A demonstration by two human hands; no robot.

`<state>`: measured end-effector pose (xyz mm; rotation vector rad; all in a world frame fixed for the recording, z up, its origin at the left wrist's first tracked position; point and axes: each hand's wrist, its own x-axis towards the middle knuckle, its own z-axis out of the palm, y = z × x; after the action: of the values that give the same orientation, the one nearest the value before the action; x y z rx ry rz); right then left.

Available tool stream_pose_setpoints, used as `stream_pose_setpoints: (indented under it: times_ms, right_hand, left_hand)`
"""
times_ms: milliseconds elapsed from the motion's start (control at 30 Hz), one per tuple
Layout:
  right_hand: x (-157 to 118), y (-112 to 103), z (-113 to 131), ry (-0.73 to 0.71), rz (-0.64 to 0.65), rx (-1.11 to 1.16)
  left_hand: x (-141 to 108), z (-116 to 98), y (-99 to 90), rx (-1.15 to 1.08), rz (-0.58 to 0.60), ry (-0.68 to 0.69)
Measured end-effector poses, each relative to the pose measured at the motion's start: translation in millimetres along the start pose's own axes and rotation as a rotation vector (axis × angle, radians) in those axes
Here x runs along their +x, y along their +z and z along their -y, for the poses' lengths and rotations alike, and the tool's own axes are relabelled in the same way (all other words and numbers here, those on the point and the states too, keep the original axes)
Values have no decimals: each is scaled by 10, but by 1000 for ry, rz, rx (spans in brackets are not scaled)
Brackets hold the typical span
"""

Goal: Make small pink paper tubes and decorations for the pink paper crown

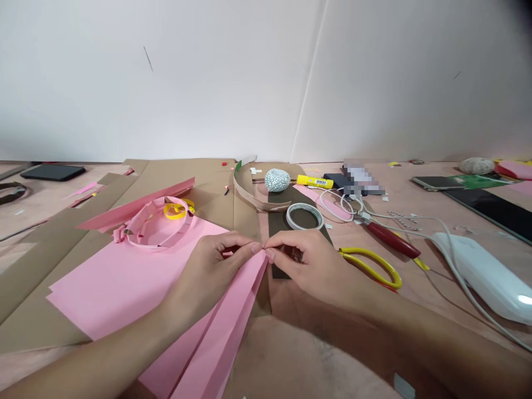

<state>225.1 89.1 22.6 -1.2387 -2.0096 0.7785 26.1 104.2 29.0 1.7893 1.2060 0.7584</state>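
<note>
The left hand (203,277) and right hand (316,266) each grip, fingertips pinched, the folded pink paper (216,343) at the bench's (415,183) front-centre, lying partly over brown cardboard (50,260), below a white wall (166,83).

The left hand (201,277) and right hand (316,266) look bare, with apparently short fingernails (270,255).

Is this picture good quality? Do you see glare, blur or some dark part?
Head view: the left hand and right hand look sharp; light is soft, with faint shadows; glare marks the white plastic device; a pixelated patch hides something; a dark smudge shades the top right corner.
</note>
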Motion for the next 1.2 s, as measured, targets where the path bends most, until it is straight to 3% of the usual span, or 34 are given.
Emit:
stream_pose_setpoints:
  times_ms: [267, 667, 867, 1200]
  right_hand:
    - [-25, -44, 29, -34, -53, -96]
    - [-2, -50, 14, 113, -22, 117]
    - [1, -47, 30, 135, 4, 167]
    - [-18, -36, 26, 61, -48, 44]
  left_hand:
    - [19, 28, 22, -155, 75, -32]
    - [22, 21, 110, -233, -11, -50]
    - [-6, 13, 111, -170, -14, -56]
    - [20, -39, 59, -128, 15, -78]
